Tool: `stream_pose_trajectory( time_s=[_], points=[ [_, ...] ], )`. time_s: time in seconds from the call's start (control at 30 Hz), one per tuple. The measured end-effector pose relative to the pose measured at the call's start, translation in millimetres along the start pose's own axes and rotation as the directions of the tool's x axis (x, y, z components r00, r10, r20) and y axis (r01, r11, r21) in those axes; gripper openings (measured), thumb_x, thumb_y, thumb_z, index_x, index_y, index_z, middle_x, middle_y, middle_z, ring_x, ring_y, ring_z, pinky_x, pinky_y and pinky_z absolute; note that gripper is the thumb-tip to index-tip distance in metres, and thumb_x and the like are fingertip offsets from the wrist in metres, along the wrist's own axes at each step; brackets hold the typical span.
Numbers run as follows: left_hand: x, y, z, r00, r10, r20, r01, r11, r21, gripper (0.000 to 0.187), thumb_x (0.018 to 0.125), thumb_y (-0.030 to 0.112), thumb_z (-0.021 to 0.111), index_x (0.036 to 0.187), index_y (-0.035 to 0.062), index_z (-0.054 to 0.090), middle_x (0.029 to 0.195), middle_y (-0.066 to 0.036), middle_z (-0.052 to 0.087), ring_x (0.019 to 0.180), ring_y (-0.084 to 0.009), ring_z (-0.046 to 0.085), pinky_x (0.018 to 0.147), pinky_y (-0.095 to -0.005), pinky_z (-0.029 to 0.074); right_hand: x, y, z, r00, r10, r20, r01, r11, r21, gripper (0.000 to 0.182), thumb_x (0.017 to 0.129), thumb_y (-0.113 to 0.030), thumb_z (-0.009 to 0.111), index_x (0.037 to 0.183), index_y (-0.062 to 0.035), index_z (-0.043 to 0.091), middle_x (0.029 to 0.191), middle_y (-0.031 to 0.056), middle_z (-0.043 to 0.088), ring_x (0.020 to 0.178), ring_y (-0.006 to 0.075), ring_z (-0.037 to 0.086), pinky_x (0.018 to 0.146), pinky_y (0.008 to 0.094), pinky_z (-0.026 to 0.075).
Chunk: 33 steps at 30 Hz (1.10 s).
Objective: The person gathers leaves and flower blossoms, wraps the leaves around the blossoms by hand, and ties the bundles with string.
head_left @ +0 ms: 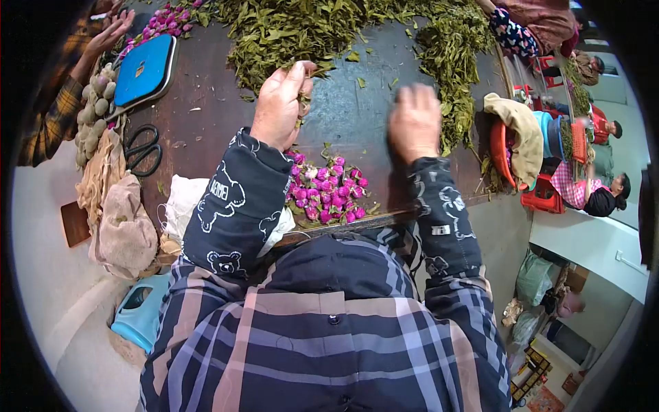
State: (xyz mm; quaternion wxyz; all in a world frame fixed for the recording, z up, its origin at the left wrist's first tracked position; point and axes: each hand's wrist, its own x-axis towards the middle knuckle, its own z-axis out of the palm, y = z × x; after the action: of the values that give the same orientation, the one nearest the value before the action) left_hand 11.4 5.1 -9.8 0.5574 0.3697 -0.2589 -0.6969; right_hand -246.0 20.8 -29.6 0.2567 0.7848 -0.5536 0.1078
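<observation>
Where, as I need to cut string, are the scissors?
In the head view, the black scissors lie on the table, at left, below the blue box, beside the tan cloth.

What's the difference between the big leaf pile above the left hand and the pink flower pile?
The leaf pile is dull green, while the flower pile is bright pink. The leaf pile is made of long, flat pieces; the flower pile, of small, round heads. The leaf pile spreads wide at the table's far side, whereas the flower pile is compact and sits at the near edge. Both are loose heaps lying directly on the dark table.
</observation>
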Motion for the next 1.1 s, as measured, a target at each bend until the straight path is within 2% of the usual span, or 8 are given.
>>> stream_pose_trajectory(
  time_s=[0.03, 0.13, 0.2, 0.4, 0.53, 0.7, 0.87, 1.1],
  points=[
    [0, 0, -1, 0.999, -0.001, 0.046, 0.002, 1.000, -0.010, 0.024, 0.103, 0.029, 0.053, 0.103, 0.0061, 0.061, 0.077, 0.001, 0.055, 0.056, -0.0036, 0.042, 0.047, -0.0190, 0.032, -6, 15, 3, 0.992, 0.115, -0.046, -0.123, 0.953, -0.278, 0.029, 0.082, -0.019, 0.064, 0.109, -0.0081, 0.063, 0.110, 0.0144, 0.063, 0.103, 0.0328, 0.060, 0.091, 0.0439, 0.048],
    [-1, 3, -1, 0.999, -0.011, 0.046, 0.010, 0.999, 0.034, 0.023, 0.104, 0.027, 0.052, 0.102, 0.0061, 0.061, 0.077, 0.000, 0.056, 0.057, -0.0047, 0.044, 0.049, -0.0189, 0.034, -11, 20, -27, 0.985, 0.156, 0.069, -0.160, 0.986, 0.044, 0.026, 0.082, -0.015, 0.062, 0.107, -0.0093, 0.064, 0.104, 0.0126, 0.063, 0.089, 0.0287, 0.061, 0.078, 0.0382, 0.052],
    [-2, 6, 2, 0.998, -0.015, 0.057, 0.011, 0.997, 0.078, 0.022, 0.104, 0.026, 0.052, 0.101, 0.0060, 0.061, 0.076, -0.001, 0.057, 0.058, -0.0058, 0.046, 0.051, -0.0188, 0.036, -6, 2, -55, 0.890, -0.021, 0.456, -0.176, 0.906, 0.384, 0.029, 0.085, -0.010, 0.061, 0.114, -0.0081, 0.063, 0.112, 0.0101, 0.065, 0.085, 0.0248, 0.063, 0.073, 0.0340, 0.053],
    [-2, 0, 11, 0.987, 0.160, 0.024, -0.162, 0.978, 0.129, 0.019, 0.103, 0.022, 0.053, 0.096, 0.0066, 0.061, 0.075, -0.003, 0.058, 0.061, -0.0088, 0.050, 0.054, -0.0199, 0.039, 4, -15, -51, 0.958, -0.061, 0.279, 0.018, 0.988, 0.154, 0.025, 0.089, -0.008, 0.061, 0.113, -0.0056, 0.065, 0.104, 0.0068, 0.067, 0.072, 0.0175, 0.060, 0.064, 0.0290, 0.050],
    [-7, -8, 7, 0.966, 0.153, 0.210, -0.216, 0.923, 0.319, 0.020, 0.103, 0.021, 0.052, 0.093, 0.0064, 0.062, 0.074, -0.003, 0.058, 0.061, -0.0102, 0.051, 0.056, -0.0221, 0.041, 36, -18, -68, 0.929, 0.198, 0.312, -0.370, 0.493, 0.788, 0.019, 0.091, -0.007, 0.061, 0.109, -0.0036, 0.068, 0.093, 0.0041, 0.066, 0.066, 0.0120, 0.055, 0.060, 0.0249, 0.046],
    [-15, -1, 11, 0.956, 0.069, 0.287, -0.198, 0.869, 0.453, 0.018, 0.102, 0.018, 0.053, 0.092, 0.0053, 0.061, 0.074, -0.002, 0.059, 0.061, -0.0107, 0.049, 0.056, -0.0245, 0.041, 71, -53, -81, 0.944, 0.141, 0.299, -0.320, 0.159, 0.934, 0.013, 0.091, -0.008, 0.062, 0.100, -0.0006, 0.068, 0.091, 0.0052, 0.066, 0.068, 0.0135, 0.055, 0.062, 0.0263, 0.046],
    [-9, -12, 9, 0.875, 0.248, 0.415, -0.461, 0.687, 0.562, 0.013, 0.099, 0.014, 0.053, 0.094, 0.0052, 0.061, 0.074, 0.000, 0.059, 0.061, -0.0106, 0.047, 0.057, -0.0253, 0.040, 78, -68, -75, 0.990, 0.141, -0.022, -0.074, 0.639, 0.766, 0.008, 0.089, -0.008, 0.062, 0.090, 0.0000, 0.064, 0.090, 0.0079, 0.065, 0.070, 0.0196, 0.056, 0.065, 0.0305, 0.048],
    [-14, 0, 11, 0.907, -0.007, 0.422, -0.272, 0.755, 0.597, 0.010, 0.098, 0.011, 0.053, 0.100, 0.0050, 0.061, 0.077, 0.000, 0.059, 0.064, -0.0091, 0.047, 0.059, -0.0237, 0.040, 85, -25, -74, 0.899, 0.385, -0.211, -0.228, 0.820, 0.525, 0.008, 0.086, -0.009, 0.062, 0.082, -0.0050, 0.057, 0.081, 0.0083, 0.059, 0.070, 0.0269, 0.055, 0.065, 0.0357, 0.048]
  ],
)
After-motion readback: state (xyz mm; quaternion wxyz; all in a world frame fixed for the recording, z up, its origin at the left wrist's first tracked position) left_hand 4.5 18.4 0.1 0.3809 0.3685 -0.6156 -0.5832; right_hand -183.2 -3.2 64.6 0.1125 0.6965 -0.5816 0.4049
